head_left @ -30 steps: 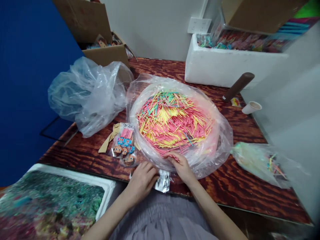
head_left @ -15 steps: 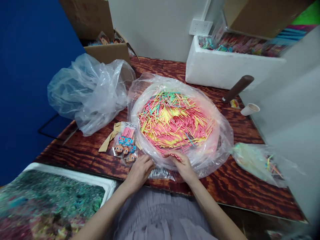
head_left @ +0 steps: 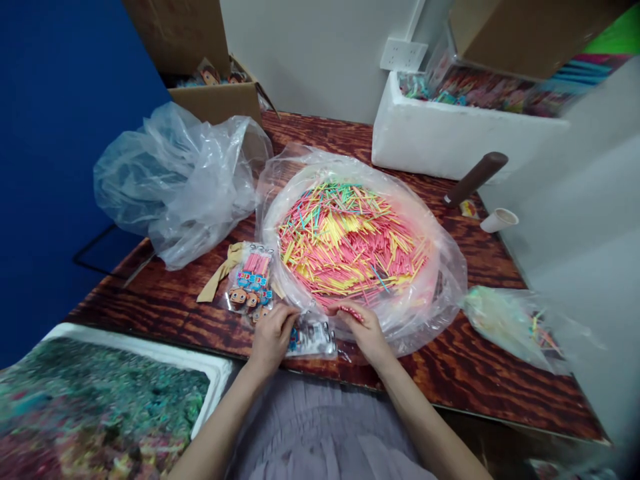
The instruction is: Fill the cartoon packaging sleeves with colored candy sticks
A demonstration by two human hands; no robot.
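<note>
A round container lined with clear plastic [head_left: 450,267] holds a heap of pink, yellow and green sticks [head_left: 350,233]. At its near rim my right hand [head_left: 364,328] is closed around a bunch of pink sticks, their ends showing at the fingers. My left hand [head_left: 273,333] pinches a small clear packet [head_left: 315,337] with a printed label, lying near the table's front edge. Just behind my left hand, filled packets [head_left: 255,277] with pink sticks and brown cartoon faces lie stacked beside the container.
Crumpled plastic bag [head_left: 195,180] and open cardboard box [head_left: 215,103] at left; white foam box [head_left: 450,137] at back right. A brown cylinder [head_left: 477,179], paper cup [head_left: 499,220] and small plastic bag [head_left: 515,327] stand or lie right. Foam tray [head_left: 220,373] at lower left.
My left hand has shifted slightly left and turned, and more of the clear packet now shows between my hands. My right hand has hardly moved.
</note>
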